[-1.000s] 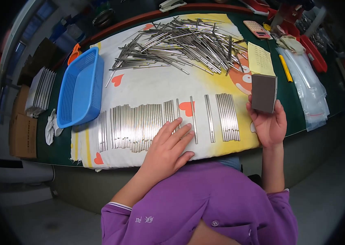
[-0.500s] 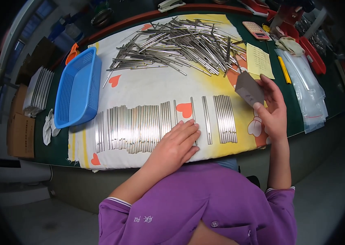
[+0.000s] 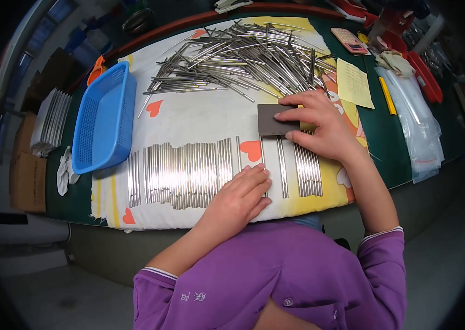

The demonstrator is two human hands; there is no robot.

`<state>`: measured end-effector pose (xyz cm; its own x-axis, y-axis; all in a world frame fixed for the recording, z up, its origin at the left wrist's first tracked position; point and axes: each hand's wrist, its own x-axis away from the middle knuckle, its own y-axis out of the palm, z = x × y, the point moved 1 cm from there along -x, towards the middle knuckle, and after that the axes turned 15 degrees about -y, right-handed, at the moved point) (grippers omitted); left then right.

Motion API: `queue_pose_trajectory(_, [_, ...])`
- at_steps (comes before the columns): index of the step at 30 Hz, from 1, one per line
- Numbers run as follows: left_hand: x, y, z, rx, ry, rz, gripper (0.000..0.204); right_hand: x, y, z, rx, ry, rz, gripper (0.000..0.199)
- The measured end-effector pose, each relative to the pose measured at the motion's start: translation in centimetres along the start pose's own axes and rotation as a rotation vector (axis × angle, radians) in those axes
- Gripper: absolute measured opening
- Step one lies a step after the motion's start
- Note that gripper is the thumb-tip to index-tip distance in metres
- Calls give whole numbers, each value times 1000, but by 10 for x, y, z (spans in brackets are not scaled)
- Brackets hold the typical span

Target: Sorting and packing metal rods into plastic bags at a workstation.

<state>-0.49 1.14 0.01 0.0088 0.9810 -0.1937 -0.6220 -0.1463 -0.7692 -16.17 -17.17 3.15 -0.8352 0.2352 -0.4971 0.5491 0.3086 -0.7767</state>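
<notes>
Metal rods lie side by side in an upright row on a white and yellow cloth. My left hand rests flat at the row's near side, fingers stretched over the lower end of a single rod. My right hand grips a dark grey rectangular block between thumb and fingers. The block covers the upper end of that same rod; whether it presses on it I cannot tell. Right of this stand a pair of rods and a tighter group of rods, its top partly behind my right hand.
Beyond the row lies a tangled heap of rods. At left stands a blue plastic basket. To the right are a yellow paper note, a pink calculator, a yellow cutter and clear plastic bags.
My right hand has swung left with the grey block, from beside the yellow note to above the rods, and the block now lies flatter. My left hand has stayed nearly in place.
</notes>
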Motion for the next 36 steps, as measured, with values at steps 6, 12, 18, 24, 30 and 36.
queue_pose_trajectory(6, [-1,0,1,9,-1,-13,33,2,11,4,69,-70,15,31])
queue_pose_trajectory(12, [-1,-3,3,33,-40,-29,35,1,4,7,46,-15,-51,34])
queue_pose_trajectory(18, [-2,-4,4,19,-29,-41,35,-5,12,6,64,-92,-16,30])
queue_pose_trajectory(24, [-3,-3,3,47,-34,-40,36,4,-3,12,34,-31,10,36])
queue_pose_trajectory(30, [-3,-3,1,23,6,-68,35,-5,14,4,46,-104,-9,32])
queue_pose_trajectory(36, [-2,-1,1,41,-5,-61,35,3,8,10,52,-61,-18,31])
